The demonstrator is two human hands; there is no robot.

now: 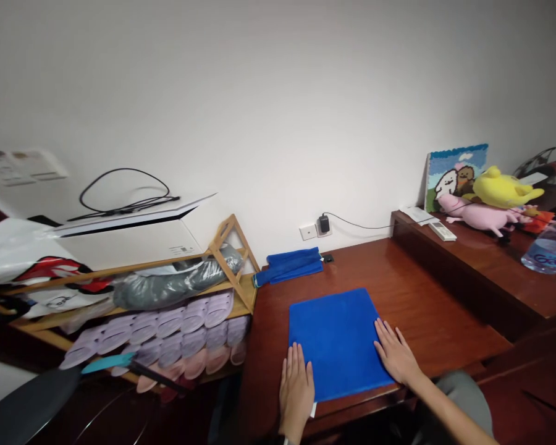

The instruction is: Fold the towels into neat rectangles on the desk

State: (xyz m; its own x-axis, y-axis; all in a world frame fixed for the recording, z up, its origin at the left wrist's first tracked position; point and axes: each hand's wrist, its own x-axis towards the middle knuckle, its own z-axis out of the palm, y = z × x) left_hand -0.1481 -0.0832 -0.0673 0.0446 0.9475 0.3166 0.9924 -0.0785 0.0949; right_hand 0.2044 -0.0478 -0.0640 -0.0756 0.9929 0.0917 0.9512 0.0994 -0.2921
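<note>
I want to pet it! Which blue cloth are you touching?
The flat blue cloth at your left hand and right hand, not the bunched blue cloth by the wall.

the left hand (296, 389) and the right hand (395, 352) are bare, with long, slim fingers and short nails. the right forearm (449, 417) is bare too, narrow and tapering toward the wrist, and it runs out of the frame at the lower right corner. the left forearm is cut off by the bottom edge just past the wrist, where a small white strip (286, 441) shows, perhaps a band or cuff, though it is too small to tell. below the right forearm, a rounded bulge of soft, matte grey cloth (461, 398) looks like a trouser leg over a knee.
</note>
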